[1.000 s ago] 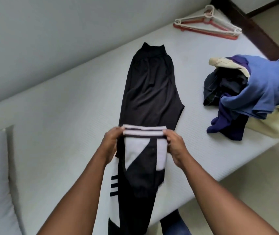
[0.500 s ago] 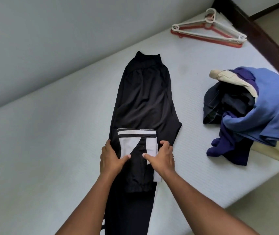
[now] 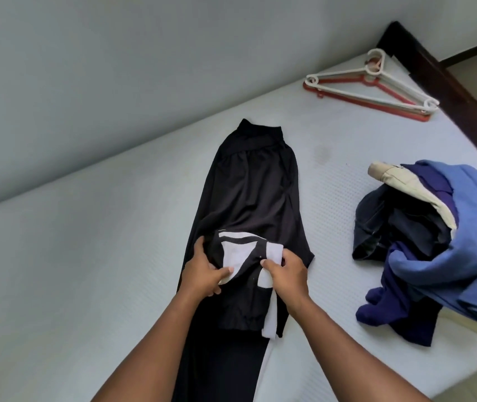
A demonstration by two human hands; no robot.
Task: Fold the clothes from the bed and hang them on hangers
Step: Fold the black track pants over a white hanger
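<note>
The black trousers [image 3: 248, 204] lie mid-bed [image 3: 86, 256]; the leg end has just come down onto them; left hand [image 3: 202, 271] and right hand [image 3: 286, 274] pinch the fold closed; hangers [image 3: 370, 85] wait beyond the waistband.

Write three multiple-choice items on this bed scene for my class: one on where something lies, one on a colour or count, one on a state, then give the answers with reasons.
1. Where do the hangers lie?
A. at the far corner of the bed
B. on the floor
C. on the clothes pile

2. What colour are the trousers being folded?
A. red
B. black with white panels
C. all blue

3. What are the hands doing?
A. resting apart from the cloth
B. holding a hanger
C. both pinching the trouser leg

Answers: 1 A, they lie on the mattress near the dark frame. 2 B, white shapes show on black cloth. 3 C, left hand and right hand each have a grip on the fold.
</note>
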